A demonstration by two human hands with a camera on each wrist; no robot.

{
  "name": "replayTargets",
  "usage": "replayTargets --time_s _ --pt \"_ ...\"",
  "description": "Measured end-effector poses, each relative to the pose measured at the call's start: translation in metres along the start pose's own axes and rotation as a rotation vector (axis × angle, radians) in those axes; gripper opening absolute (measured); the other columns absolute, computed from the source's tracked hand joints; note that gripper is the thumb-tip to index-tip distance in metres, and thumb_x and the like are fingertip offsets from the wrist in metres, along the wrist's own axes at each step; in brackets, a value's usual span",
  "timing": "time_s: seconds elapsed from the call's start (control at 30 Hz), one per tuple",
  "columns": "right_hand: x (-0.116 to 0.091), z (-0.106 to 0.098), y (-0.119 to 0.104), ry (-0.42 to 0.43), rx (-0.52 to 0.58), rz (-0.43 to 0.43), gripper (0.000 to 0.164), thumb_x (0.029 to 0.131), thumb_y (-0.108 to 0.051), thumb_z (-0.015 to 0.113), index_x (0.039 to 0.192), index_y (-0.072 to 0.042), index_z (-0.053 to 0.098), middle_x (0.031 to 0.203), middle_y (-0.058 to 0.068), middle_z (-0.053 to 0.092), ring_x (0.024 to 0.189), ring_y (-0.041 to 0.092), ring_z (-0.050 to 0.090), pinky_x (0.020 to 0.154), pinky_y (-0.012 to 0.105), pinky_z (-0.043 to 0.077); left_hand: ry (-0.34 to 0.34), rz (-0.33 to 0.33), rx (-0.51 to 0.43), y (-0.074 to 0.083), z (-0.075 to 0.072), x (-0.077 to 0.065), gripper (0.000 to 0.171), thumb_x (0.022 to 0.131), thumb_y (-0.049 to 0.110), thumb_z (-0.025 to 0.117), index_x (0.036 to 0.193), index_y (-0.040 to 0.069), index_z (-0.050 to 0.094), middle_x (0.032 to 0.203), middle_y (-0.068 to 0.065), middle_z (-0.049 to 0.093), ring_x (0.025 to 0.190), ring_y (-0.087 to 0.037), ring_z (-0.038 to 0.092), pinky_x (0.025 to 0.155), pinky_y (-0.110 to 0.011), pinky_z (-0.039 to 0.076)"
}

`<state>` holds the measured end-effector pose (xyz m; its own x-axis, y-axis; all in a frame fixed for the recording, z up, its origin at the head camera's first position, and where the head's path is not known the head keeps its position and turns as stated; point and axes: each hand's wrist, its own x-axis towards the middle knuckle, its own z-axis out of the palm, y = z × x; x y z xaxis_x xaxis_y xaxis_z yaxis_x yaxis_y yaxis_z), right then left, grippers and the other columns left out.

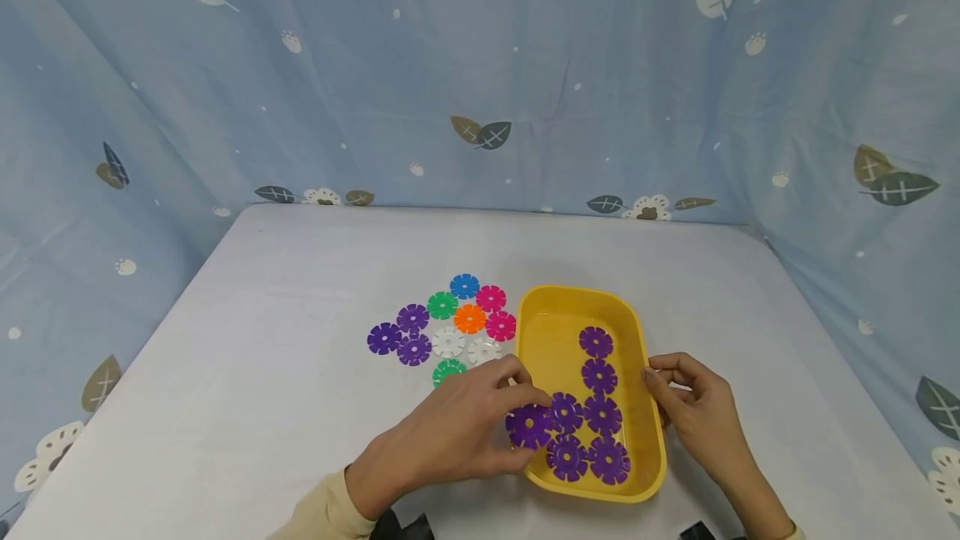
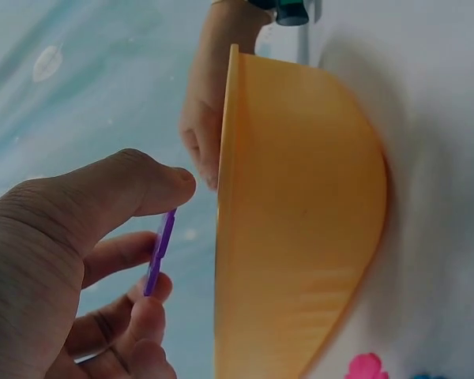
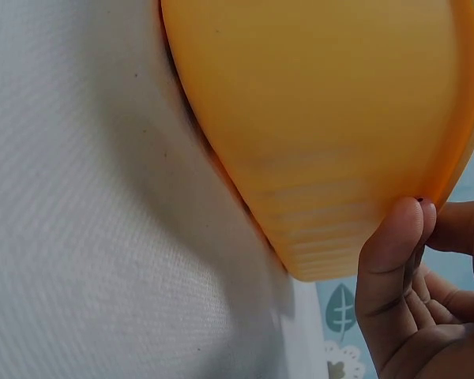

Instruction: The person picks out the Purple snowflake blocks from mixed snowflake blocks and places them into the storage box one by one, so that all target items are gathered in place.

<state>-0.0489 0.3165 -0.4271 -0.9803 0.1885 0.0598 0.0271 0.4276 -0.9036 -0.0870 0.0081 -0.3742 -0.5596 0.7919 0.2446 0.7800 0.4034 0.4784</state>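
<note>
A yellow plastic tray [image 1: 546, 332] stands on the white table, with several purple snowflake discs [image 1: 599, 376] lying along its right side and near end. Over its near left rim, my left hand [image 1: 467, 423] pinches another purple snowflake disc [image 1: 527, 426] between thumb and fingers. The left wrist view shows this held disc [image 2: 159, 254] edge-on, apart from the tray's wall [image 2: 300, 181]. At the opposite side, my right hand [image 1: 703, 415] pinches the tray's right rim; in the right wrist view the thumb and a fingertip of that hand [image 3: 415, 292] meet at the rim.
Left of the tray, loose discs lie flat on the white table [image 1: 300, 407]: purple [image 1: 413, 349], green [image 1: 442, 305], blue [image 1: 465, 286], pink [image 1: 491, 298], orange [image 1: 470, 318] and white [image 1: 448, 342]. A blue leaf-patterned curtain [image 1: 570, 73] surrounds the table's back and sides.
</note>
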Motion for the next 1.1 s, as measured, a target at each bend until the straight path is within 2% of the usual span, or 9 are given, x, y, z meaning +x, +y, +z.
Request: replayTargets --time_s 0.5,0.73,0.93,1.1 --pt "0.002 -0.001 0.002 -0.011 0.009 -0.012 0.024 0.099 -0.017 0.064 0.114 0.002 0.061 0.088 0.015 0.064 0.052 0.022 0.062 0.047 0.033 0.054 -0.035 0.009 0.017 -0.007 0.001 0.021 0.044 0.080 0.036 0.083 0.118 0.019 0.071 0.104 0.006 0.054 0.085 -0.004 0.048 0.071 -0.009 0.043" --pt "0.001 0.000 0.002 -0.008 0.009 -0.009 0.025 0.099 -0.017 0.064 0.114 0.003 0.062 0.088 0.015 0.064 0.052 0.022 0.062 0.047 0.033 0.054 -0.080 -0.001 0.024 -0.011 0.000 0.034 0.047 0.080 0.037 0.083 0.122 0.019 0.071 0.107 0.005 0.055 0.085 -0.004 0.050 0.071 -0.011 0.044" --pt "0.001 0.000 0.001 -0.007 0.010 -0.015 0.024 0.099 -0.016 0.064 0.113 0.003 0.062 0.087 0.015 0.064 0.051 0.022 0.061 0.047 0.033 0.053 -0.104 -0.019 0.037 -0.014 0.003 0.039 0.049 0.079 0.037 0.084 0.123 0.021 0.070 0.109 0.005 0.055 0.087 -0.005 0.050 0.071 -0.012 0.044" --pt "0.001 0.000 0.000 -0.005 0.004 -0.018 0.024 0.099 -0.016 0.065 0.113 0.003 0.062 0.087 0.014 0.064 0.050 0.022 0.061 0.046 0.033 0.053 -0.109 -0.008 0.049 -0.016 0.005 0.043 0.048 0.080 0.036 0.083 0.124 0.020 0.070 0.110 0.004 0.055 0.086 -0.005 0.050 0.069 -0.012 0.044"
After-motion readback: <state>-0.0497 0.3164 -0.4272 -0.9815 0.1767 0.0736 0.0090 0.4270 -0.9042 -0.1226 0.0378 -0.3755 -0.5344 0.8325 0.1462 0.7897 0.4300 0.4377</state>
